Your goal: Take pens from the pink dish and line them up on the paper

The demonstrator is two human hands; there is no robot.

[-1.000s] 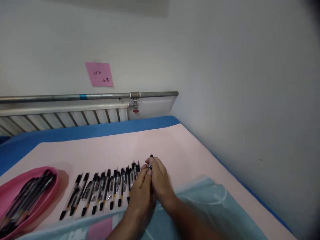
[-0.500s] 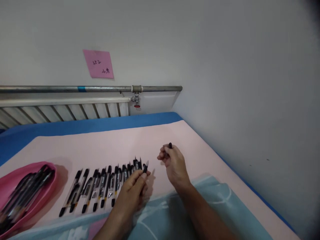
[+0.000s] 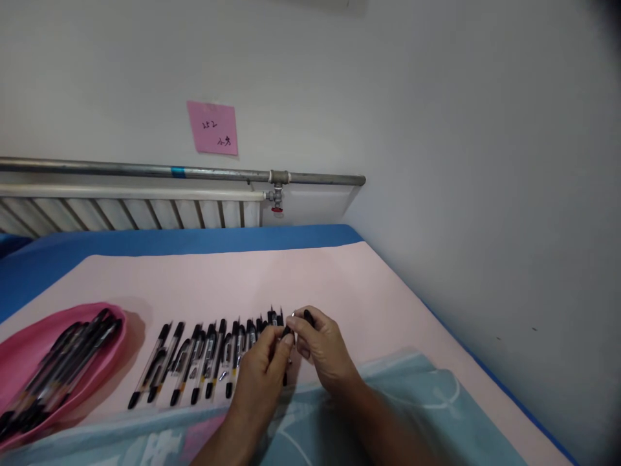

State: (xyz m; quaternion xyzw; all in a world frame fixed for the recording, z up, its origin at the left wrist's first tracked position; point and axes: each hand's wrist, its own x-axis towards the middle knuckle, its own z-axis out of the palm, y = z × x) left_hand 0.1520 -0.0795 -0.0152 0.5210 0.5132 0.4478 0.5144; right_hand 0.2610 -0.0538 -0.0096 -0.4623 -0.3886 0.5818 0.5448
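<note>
My left hand (image 3: 262,362) is closed around a black pen (image 3: 287,331), its front end pointing up and right. My right hand (image 3: 324,349) meets it there, thumb and fingertips pinched at the pen's tip. A rounded black pen part (image 3: 309,317) sticks up between the right fingers; the rest of it is hidden. Left of my hands lies a row of pen pieces, with clear barrels (image 3: 141,374), black caps and refills with thin points (image 3: 281,316). A small silver cone tip (image 3: 223,375) rests among them.
A pink basin (image 3: 123,330) holding several black pens stands at the left on a pink sheet (image 3: 204,278). Light blue patterned cloth (image 3: 417,401) covers the near edge. Behind are a radiator (image 3: 130,213), a pipe (image 3: 320,178) and a wall note (image 3: 213,127).
My right hand has moved left and down to meet the pen in my left hand, and its fingers now pinch the tip. The view has shifted slightly.
</note>
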